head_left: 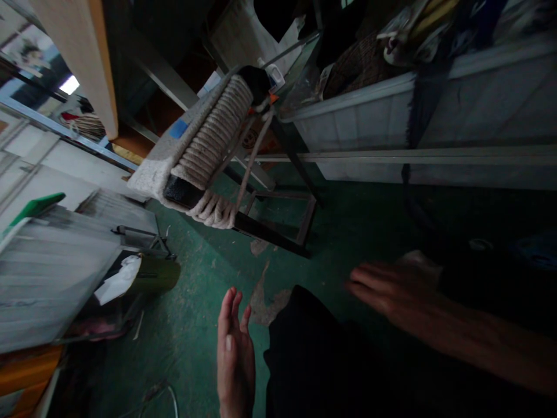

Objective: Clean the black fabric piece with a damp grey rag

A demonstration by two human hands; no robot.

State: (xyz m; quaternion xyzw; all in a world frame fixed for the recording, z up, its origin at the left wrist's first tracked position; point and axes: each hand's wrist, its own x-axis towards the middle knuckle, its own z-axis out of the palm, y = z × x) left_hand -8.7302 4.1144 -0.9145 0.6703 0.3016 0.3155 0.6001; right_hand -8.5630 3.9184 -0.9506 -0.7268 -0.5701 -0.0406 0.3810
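Observation:
My left hand [236, 354] is raised over the green floor at the lower middle, fingers stretched and slightly apart, holding nothing. At the right, my right hand [383, 290] reaches in above the floor beside my dark-clothed leg [313, 360]. It is dim and a little blurred, its fingers extended with nothing seen in them. Ahead of both hands stands a dark metal-framed stool [272, 238], apart from them. Thick pale rope [217, 130] is wound in tight rows around its top part, and looser strands hang across its legs. A blue patch [178, 129] shows on its pale seat.
Large white plastic bins [361, 116] filled with cloth and odds and ends stand behind a metal rail [413, 155]. At left are a translucent crate [56, 278] and an olive bin [154, 274] with white paper. A wooden tabletop [82, 52] juts in above. A cable [172, 397] lies on the floor.

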